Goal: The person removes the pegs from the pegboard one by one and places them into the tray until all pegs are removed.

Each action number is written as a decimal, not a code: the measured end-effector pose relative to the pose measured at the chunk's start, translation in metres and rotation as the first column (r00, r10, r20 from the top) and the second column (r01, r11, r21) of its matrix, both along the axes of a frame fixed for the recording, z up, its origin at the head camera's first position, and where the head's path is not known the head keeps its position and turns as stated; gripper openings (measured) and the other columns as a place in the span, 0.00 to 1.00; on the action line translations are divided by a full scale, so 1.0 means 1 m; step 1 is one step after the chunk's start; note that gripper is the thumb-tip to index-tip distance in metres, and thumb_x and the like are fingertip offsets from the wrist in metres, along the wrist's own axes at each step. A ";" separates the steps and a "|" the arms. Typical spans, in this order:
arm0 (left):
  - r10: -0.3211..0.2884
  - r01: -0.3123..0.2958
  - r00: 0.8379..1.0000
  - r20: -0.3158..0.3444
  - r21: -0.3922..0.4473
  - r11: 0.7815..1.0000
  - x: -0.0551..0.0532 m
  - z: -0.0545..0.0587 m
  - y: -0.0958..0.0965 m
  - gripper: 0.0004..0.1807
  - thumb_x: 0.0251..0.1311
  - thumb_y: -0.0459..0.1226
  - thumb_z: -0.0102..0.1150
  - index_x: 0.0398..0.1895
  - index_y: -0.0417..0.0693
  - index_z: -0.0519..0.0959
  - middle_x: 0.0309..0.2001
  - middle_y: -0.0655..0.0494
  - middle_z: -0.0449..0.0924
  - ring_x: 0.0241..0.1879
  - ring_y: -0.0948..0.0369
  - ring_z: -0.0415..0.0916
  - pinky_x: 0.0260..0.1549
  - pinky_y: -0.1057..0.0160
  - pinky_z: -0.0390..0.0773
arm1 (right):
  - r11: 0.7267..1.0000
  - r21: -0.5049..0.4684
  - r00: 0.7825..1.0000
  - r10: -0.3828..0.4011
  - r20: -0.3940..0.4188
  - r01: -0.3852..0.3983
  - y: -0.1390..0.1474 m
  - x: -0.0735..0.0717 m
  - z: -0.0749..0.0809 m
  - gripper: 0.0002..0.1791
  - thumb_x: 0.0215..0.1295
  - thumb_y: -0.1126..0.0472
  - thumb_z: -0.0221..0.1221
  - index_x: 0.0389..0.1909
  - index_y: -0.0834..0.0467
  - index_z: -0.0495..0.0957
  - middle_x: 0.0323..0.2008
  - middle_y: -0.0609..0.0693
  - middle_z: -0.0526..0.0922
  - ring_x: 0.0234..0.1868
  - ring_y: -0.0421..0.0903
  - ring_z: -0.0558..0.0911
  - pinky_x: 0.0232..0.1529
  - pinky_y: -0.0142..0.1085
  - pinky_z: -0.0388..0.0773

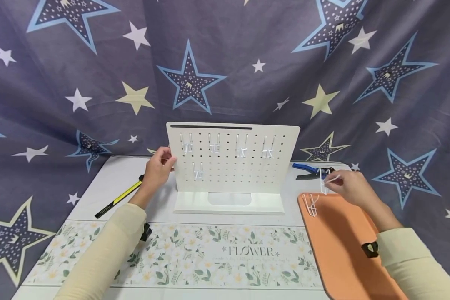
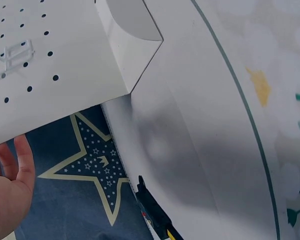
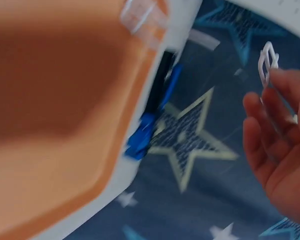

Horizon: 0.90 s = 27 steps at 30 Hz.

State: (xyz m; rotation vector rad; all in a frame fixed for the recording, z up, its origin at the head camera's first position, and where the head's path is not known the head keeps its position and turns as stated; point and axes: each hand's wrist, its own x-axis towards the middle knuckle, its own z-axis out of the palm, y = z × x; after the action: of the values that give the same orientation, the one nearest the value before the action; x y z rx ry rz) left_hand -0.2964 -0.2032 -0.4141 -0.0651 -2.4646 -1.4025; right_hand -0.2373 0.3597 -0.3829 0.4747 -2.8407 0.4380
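Observation:
A white pegboard (image 1: 228, 173) stands upright on its base, with several white wire hooks (image 1: 241, 151) hung in its upper holes and one lower down at the left. My left hand (image 1: 158, 168) grips the board's left edge, thumb at the front; in the left wrist view its fingers (image 2: 24, 159) reach that edge from behind. Off to the right, my right hand (image 1: 350, 186) pinches a white wire hook (image 1: 323, 183) above the far end of an orange tray (image 1: 341, 250). Another white wire hook (image 1: 311, 205) lies in the tray's far left corner.
Pliers with blue and black handles (image 1: 305, 168) lie behind the tray. A yellow and black utility knife (image 1: 121, 196) rests on the table left of the board. A flower-printed strip (image 1: 195, 258) crosses the table's front; a star-patterned curtain (image 1: 228, 75) hangs behind.

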 end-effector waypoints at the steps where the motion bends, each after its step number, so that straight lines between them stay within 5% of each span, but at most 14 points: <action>1: 0.001 -0.001 1.000 0.002 0.003 1.000 0.000 0.000 0.000 0.11 0.75 0.35 0.54 0.55 0.41 0.72 0.44 0.44 0.76 0.40 0.58 0.75 0.41 0.57 0.91 | 1.000 0.001 1.000 0.003 0.017 -0.003 0.006 -0.001 -0.003 0.04 0.65 0.60 0.66 0.35 0.55 0.88 0.29 0.48 0.90 0.31 0.47 0.87 0.35 0.44 0.85; 13: 0.007 -0.007 1.000 0.011 -0.007 1.000 0.001 0.002 0.000 0.11 0.75 0.36 0.54 0.55 0.41 0.72 0.44 0.44 0.77 0.40 0.57 0.75 0.39 0.61 0.90 | 0.992 0.052 0.983 0.108 0.145 -0.117 0.040 -0.003 -0.055 0.04 0.61 0.62 0.68 0.28 0.50 0.85 0.26 0.38 0.86 0.28 0.31 0.80 0.29 0.30 0.81; 27: 0.004 -0.004 1.000 -0.004 -0.006 1.000 0.002 0.001 -0.001 0.11 0.74 0.36 0.55 0.54 0.41 0.73 0.44 0.44 0.78 0.38 0.58 0.75 0.34 0.70 0.87 | 0.987 0.064 0.960 0.125 0.249 -0.145 0.034 -0.009 -0.071 0.05 0.62 0.62 0.67 0.28 0.48 0.85 0.26 0.37 0.84 0.29 0.30 0.78 0.29 0.29 0.79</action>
State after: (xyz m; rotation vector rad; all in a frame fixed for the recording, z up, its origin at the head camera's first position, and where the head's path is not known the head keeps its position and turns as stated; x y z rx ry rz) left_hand -0.2944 -0.2044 -0.4133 -0.0638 -2.4642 -1.3922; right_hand -0.2459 0.3937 -0.4536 0.6777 -3.0847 0.4338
